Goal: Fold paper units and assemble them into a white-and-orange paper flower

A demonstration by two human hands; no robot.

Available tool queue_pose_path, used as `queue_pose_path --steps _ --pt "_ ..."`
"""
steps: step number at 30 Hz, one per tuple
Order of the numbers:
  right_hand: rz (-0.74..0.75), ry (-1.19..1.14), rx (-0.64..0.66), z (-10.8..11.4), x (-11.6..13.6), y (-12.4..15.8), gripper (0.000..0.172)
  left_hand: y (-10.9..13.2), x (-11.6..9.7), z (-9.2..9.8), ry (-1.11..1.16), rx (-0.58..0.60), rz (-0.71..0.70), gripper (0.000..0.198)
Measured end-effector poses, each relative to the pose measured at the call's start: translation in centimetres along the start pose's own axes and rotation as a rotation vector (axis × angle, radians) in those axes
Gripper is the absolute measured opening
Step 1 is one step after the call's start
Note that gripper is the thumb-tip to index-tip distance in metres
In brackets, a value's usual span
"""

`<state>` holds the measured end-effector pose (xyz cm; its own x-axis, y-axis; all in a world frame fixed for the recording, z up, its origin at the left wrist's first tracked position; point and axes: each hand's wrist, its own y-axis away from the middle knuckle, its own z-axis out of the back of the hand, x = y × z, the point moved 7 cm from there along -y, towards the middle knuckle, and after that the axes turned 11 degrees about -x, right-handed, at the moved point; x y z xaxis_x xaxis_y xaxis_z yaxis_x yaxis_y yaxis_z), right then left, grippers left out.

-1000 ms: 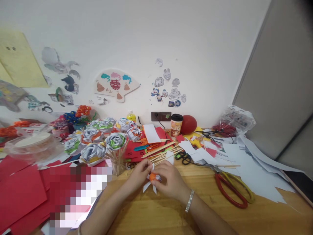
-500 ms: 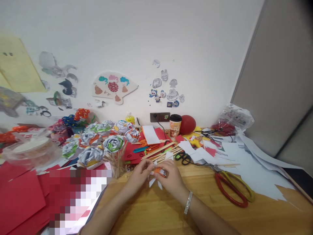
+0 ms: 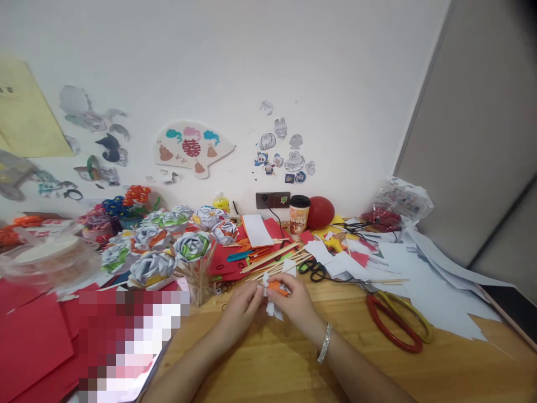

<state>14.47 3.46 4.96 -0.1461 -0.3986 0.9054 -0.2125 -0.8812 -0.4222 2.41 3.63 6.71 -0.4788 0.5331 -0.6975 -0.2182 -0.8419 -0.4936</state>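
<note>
Above the wooden table, both hands close around a small paper flower made of orange and white paper. White strips stick out above and below it. My right hand, with a silver bracelet at the wrist, pinches the orange part between thumb and fingers. My left hand has its fingertips pressed on the white paper at the flower's left side. Fingers hide part of the flower. Just beyond the hands lie thin wooden sticks and black-handled scissors.
Finished paper roses stand in a holder at left, beside red paper sheets. Large scissors with red and yellow handles lie at right, near white paper. A paper cup and a red balloon stand at the back.
The flower has been turned in my fingers, so its white strips now point differently. My left hand has shifted slightly lower. The whole view has moved a little.
</note>
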Motion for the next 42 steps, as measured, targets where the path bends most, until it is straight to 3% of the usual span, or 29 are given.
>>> queue_pose_path --steps 7,14,17,21,27,34,38,42 --pt "-0.012 -0.041 0.043 0.2 0.0 -0.1 0.017 0.2 0.0 0.1 0.078 -0.005 0.046 0.032" --pt "-0.029 -0.077 0.155 -0.3 -0.8 -0.2 0.038 0.1 2.4 -0.6 0.293 -0.027 0.280 0.034" --pt "-0.012 -0.045 0.104 0.0 -1.0 -0.5 0.033 0.1 1.7 0.1 0.115 -0.034 0.107 0.038" --pt "0.020 0.004 0.068 0.2 -1.0 -0.6 0.030 0.4 0.2 0.5 -0.223 -0.049 -0.151 0.027" --pt "0.091 0.057 0.071 0.3 -0.7 -0.6 0.028 0.7 -1.3 -0.5 -0.293 0.072 -0.339 0.025" --pt "0.036 -0.015 0.075 0.3 -0.8 -0.5 0.031 0.7 -0.6 -0.4 -0.250 0.040 -0.321 0.026" --pt "-0.064 -0.207 0.114 0.5 -1.2 -0.9 0.040 0.2 0.4 0.2 -0.126 -0.030 -0.210 0.030" --pt "-0.126 -0.314 0.051 1.3 -1.6 -1.9 0.040 -0.3 0.7 1.0 -0.008 -0.117 -0.132 0.030"
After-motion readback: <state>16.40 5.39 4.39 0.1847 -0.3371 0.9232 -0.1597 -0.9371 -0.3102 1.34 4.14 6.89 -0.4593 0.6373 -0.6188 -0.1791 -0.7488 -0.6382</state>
